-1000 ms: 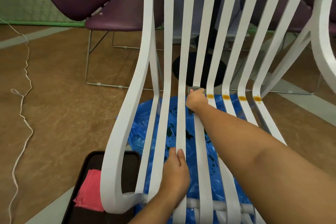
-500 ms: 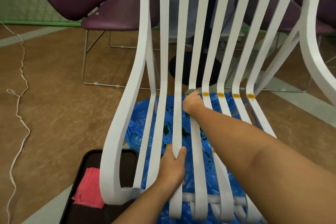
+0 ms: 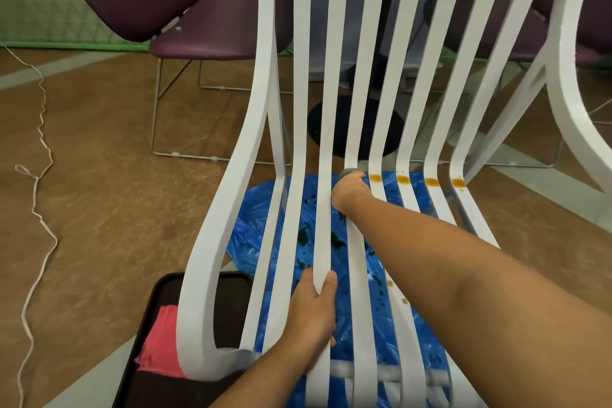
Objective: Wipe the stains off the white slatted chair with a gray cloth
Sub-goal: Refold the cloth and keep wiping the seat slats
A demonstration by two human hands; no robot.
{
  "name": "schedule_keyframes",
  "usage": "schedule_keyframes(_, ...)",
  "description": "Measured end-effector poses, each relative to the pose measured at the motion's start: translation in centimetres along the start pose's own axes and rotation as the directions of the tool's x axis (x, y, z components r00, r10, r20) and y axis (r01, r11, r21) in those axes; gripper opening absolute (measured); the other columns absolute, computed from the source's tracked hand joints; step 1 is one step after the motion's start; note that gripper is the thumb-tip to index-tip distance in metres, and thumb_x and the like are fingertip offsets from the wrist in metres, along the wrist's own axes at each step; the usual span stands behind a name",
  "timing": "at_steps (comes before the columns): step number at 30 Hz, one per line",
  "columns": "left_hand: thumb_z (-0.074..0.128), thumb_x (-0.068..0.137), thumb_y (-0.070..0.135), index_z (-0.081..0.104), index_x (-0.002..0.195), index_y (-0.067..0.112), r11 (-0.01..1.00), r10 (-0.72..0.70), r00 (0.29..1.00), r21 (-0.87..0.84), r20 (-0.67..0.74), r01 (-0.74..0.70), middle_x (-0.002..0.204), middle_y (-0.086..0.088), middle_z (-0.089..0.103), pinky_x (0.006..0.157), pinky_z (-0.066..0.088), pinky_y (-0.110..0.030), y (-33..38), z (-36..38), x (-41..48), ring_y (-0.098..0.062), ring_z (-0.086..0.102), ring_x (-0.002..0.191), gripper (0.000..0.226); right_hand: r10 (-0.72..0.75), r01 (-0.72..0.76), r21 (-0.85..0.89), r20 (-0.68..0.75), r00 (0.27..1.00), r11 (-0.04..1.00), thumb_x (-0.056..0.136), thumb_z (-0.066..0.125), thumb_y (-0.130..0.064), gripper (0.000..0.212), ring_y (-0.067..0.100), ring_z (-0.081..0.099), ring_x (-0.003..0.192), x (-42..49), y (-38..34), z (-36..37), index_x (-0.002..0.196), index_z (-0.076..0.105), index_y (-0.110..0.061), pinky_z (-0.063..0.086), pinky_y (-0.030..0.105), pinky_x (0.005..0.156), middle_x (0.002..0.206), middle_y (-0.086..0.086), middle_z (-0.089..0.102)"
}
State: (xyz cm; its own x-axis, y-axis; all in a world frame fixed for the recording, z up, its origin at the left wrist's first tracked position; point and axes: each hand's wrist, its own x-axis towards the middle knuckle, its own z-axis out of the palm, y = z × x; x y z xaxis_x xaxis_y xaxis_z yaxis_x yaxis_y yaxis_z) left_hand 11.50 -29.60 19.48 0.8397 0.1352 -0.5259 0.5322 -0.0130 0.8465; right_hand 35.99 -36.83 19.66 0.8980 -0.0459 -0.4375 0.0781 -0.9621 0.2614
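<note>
White slatted chair [image 3: 302, 76] fills the middle of the head view, standing on a blue plastic sheet [image 3: 246, 228] spread over the brown floor [image 3: 116, 192]. Seat slats run toward the camera and bend up into the back.

Right hand [image 3: 349, 190] reaches forward along the seat, fingers curled round a gray cloth [image 3: 347, 172], pressing it on the fourth slat from the left, right at the bend. Only a small bit of the cloth shows above the knuckles.

Left hand [image 3: 314, 311] is near the front of the seat and grips the third slat, thumb on one edge and fingers on the other.

Orange stains [image 3: 376, 178] sit in a row on the four slats to the right of the cloth, all at the bend. The nearest one is just beside the right hand. Small orange drops also show on the sheet further forward, and dark green blotches show on it between the slats.

Dark tray [image 3: 228, 291] lies on the floor under the chair's front left corner, with a pink cloth [image 3: 159, 341] in it. Purple chair [image 3: 215, 23] stands behind on the left. White cord [image 3: 43, 129] trails across the floor at far left.
</note>
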Motion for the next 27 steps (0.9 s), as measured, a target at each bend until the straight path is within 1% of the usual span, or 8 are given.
schedule_keyframes(5, 0.045, 0.103, 0.048, 0.054, 0.112, 0.036, 0.997, 0.043, 0.999, 0.065, -0.028, -0.041, 0.079, -0.001, 0.059, 0.043, 0.048, -0.027, -0.5, -0.5, -0.1, -0.015, 0.056, 0.058, 0.018, -0.002, -0.004, 0.116, 0.048, 0.999, 0.993, 0.100, 0.053, -0.022, 0.039, 0.039, 0.048, 0.130, -1.4, -0.3, 0.8, 0.138, 0.053, -0.014, 0.032, 0.059, 0.112, 0.145, 0.013, 0.050)
schedule_keyframes(7, 0.045, 0.104, 0.048, 0.054, 0.109, 0.037, 0.995, 0.063, 0.997, 0.086, -0.039, -0.059, 0.084, 0.001, 0.063, 0.046, 0.052, -0.030, -0.7, -0.4, 0.0, -0.016, 0.061, 0.066, 0.016, -0.038, 0.034, 0.233, 0.014, 0.999, 0.972, 0.101, 0.049, -0.016, 0.041, 0.038, 0.048, 0.129, -2.2, -0.2, 1.1, 0.142, 0.047, -0.010, 0.036, 0.054, 0.111, 0.146, 0.018, 0.047)
schedule_keyframes(10, 0.045, 0.103, 0.049, 0.055, 0.108, 0.038, 0.984, 0.118, 0.990, 0.141, -0.074, -0.107, 0.097, 0.009, 0.068, 0.073, 0.062, -0.040, -1.1, -0.3, 0.3, -0.015, 0.067, 0.082, 0.016, 0.082, -0.016, 0.525, -0.104, 0.991, 0.851, 0.100, 0.040, -0.011, 0.050, 0.036, 0.053, 0.122, -3.0, -0.1, 2.2, 0.148, 0.028, -0.005, 0.046, 0.041, 0.095, 0.141, 0.023, 0.047)
schedule_keyframes(11, 0.045, 0.103, 0.050, 0.055, 0.108, 0.037, 0.982, 0.126, 0.989, 0.151, -0.076, -0.113, 0.097, 0.009, 0.068, 0.074, 0.061, -0.040, -1.1, -0.3, 0.3, -0.015, 0.067, 0.082, 0.017, 0.118, -0.037, 0.558, -0.111, 0.987, 0.829, 0.100, 0.041, -0.010, 0.056, 0.036, 0.054, 0.122, -3.3, -0.1, 2.4, 0.151, 0.020, -0.002, 0.049, 0.041, 0.093, 0.142, 0.025, 0.046)
schedule_keyframes(13, 0.045, 0.103, 0.049, 0.055, 0.108, 0.035, 0.984, 0.112, 0.992, 0.149, -0.065, -0.101, 0.094, 0.004, 0.067, 0.056, 0.057, -0.032, -0.8, -0.3, 0.0, -0.017, 0.065, 0.076, 0.019, 0.159, -0.097, 0.614, -0.047, 0.986, 0.783, 0.100, 0.047, -0.010, 0.071, 0.035, 0.058, 0.121, -4.0, -0.2, 3.0, 0.153, 0.001, 0.006, 0.053, 0.041, 0.092, 0.141, 0.026, 0.050)
schedule_keyframes(15, 0.045, 0.104, 0.048, 0.055, 0.107, 0.034, 0.985, 0.096, 0.993, 0.150, -0.063, -0.085, 0.094, 0.001, 0.066, 0.046, 0.052, -0.028, -0.5, -0.3, -0.1, -0.019, 0.064, 0.072, 0.018, 0.195, -0.116, 0.679, -0.041, 0.980, 0.725, 0.101, 0.047, -0.014, 0.076, 0.034, 0.062, 0.117, -5.3, -0.3, 3.5, 0.152, -0.005, 0.009, 0.055, 0.041, 0.086, 0.132, 0.023, 0.059)
schedule_keyframes(22, 0.046, 0.104, 0.046, 0.052, 0.104, 0.031, 0.984, 0.084, 0.992, 0.164, -0.090, -0.068, 0.083, -0.001, 0.063, 0.044, 0.049, -0.027, -1.2, 0.6, -0.7, -0.016, 0.059, 0.065, 0.017, 0.213, -0.142, 0.693, -0.018, 0.977, 0.707, 0.105, 0.044, -0.023, 0.069, 0.032, 0.064, 0.113, -7.9, -0.2, 4.9, 0.152, 0.003, 0.006, 0.055, 0.039, 0.083, 0.126, 0.020, 0.062)
schedule_keyframes(27, 0.047, 0.103, 0.045, 0.055, 0.110, 0.025, 0.974, 0.149, 0.983, 0.190, -0.110, -0.126, 0.085, 0.003, 0.065, 0.060, 0.054, -0.031, -2.1, 0.8, -0.2, -0.012, 0.061, 0.068, 0.023, 0.230, -0.141, 0.837, 0.019, 0.973, 0.529, 0.103, 0.046, -0.025, 0.044, 0.030, 0.061, 0.112, -8.6, 0.4, 4.7, 0.137, 0.033, -0.001, 0.047, 0.036, 0.081, 0.123, 0.016, 0.060)
